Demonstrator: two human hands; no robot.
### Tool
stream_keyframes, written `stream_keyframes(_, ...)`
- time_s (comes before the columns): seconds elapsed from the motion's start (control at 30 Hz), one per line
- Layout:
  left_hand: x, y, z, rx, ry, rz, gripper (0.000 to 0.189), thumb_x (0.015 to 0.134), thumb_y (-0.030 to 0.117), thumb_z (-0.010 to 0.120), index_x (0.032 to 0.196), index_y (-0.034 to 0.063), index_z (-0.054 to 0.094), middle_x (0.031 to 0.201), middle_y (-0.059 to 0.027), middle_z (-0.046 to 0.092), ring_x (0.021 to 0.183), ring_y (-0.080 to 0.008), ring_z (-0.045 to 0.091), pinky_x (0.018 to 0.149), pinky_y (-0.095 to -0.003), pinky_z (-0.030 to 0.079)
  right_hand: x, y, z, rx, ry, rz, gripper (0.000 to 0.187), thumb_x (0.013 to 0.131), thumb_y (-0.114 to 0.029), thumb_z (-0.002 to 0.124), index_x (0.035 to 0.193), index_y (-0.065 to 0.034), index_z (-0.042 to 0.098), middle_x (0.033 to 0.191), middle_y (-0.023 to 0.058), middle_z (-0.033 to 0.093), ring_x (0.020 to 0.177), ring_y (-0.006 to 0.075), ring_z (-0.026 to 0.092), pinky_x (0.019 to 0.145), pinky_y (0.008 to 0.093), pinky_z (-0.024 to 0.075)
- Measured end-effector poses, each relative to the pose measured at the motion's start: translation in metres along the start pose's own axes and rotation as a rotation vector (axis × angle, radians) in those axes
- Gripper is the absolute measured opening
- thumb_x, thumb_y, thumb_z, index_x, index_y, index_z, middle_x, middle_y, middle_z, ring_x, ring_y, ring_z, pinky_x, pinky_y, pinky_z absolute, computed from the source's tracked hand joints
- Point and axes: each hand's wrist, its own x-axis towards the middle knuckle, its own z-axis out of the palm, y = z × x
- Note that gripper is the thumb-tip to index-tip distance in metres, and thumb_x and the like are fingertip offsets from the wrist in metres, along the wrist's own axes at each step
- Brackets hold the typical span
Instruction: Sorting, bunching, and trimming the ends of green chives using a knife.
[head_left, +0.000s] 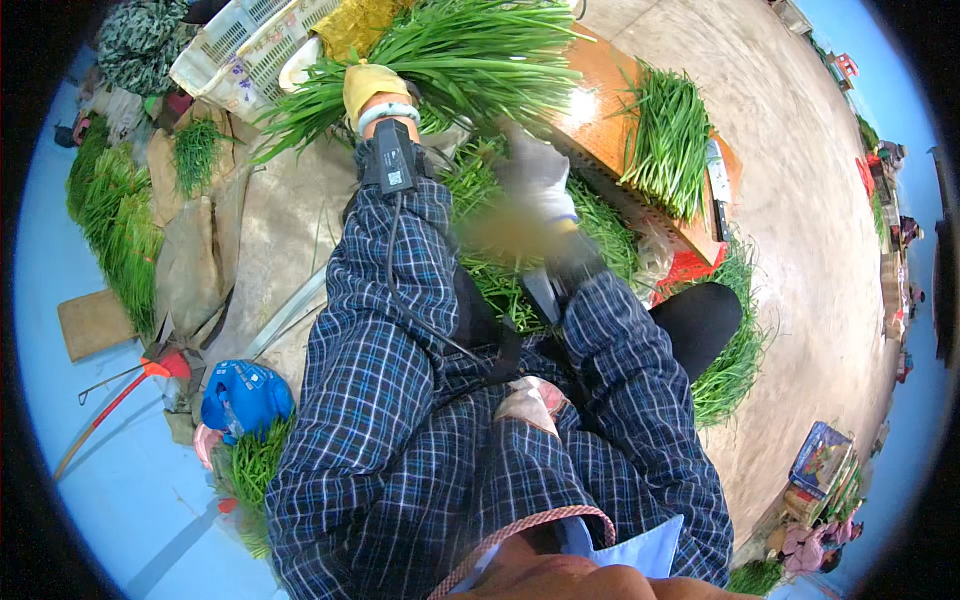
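My left hand (375, 86), in a yellow glove, grips a large bunch of long green leaves, apparently garlic chives (480, 52). The bunch lies across the top of the view, its leaves spreading out on both sides of the hand. My right hand (536, 169), in a white glove, is just below the bunch and blurred by motion. Its fingers are too smeared to show whether they hold anything. Loose chives (495, 281) lie beneath my forearms, between my legs. A brownish blur covers part of the space left of the right wrist.
An orange-brown board (600, 75) to the right carries another chive bundle (667, 142) and a cleaver-like knife (718, 184). White plastic crates (240, 60) stand at upper left. A blue plastic container (247, 397), a red-handled broom (112, 416) and chive heaps (120, 225) lie leftward. People sit farther off.
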Motion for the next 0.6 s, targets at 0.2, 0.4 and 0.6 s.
stream_keyframes(0.2, 0.001, 0.0, -0.007, -0.038, -0.077, -0.006, 0.016, 0.085, 0.019, 0.062, 0.098, 0.0182, 0.072, 0.101, 0.0004, 0.07, 0.091, -0.0138, 0.066, 0.071, -0.0301, 0.051, 0.006, 0.048, 0.014, 0.327, 0.195, 0.099, 0.019, 0.079, -0.018, 0.064, 0.098, -0.0167, 0.066, 0.085, 0.0128, 0.067, 0.08, 0.0306, 0.065, 0.069, 0.0389, 0.0524)
stream_keyframes(0.4, -0.005, -0.006, 0.003, -0.032, -0.041, -0.047, 0.018, 0.086, 0.022, 0.061, 0.1, 0.0181, 0.072, 0.103, 0.0007, 0.07, 0.093, -0.0145, 0.066, 0.072, -0.0296, 0.052, -0.003, 0.006, -0.014, 0.176, -0.052, 0.054, 0.03, 0.078, -0.022, 0.068, 0.107, -0.0181, 0.063, 0.082, 0.0081, 0.068, 0.078, 0.0261, 0.067, 0.066, 0.0375, 0.0529)
stream_keyframes(0.6, 0.0, 0.004, -0.005, -0.04, -0.07, -0.048, 0.02, 0.089, 0.023, 0.057, 0.101, 0.0169, 0.071, 0.105, 0.0003, 0.069, 0.094, -0.0152, 0.066, 0.072, -0.0297, 0.052, 0.017, 0.032, 0.015, 0.037, 0.277, -0.181, 0.026, 0.072, -0.015, 0.067, 0.097, -0.0213, 0.065, 0.066, 0.0053, 0.063, 0.06, 0.0266, 0.063, 0.055, 0.0384, 0.0497)
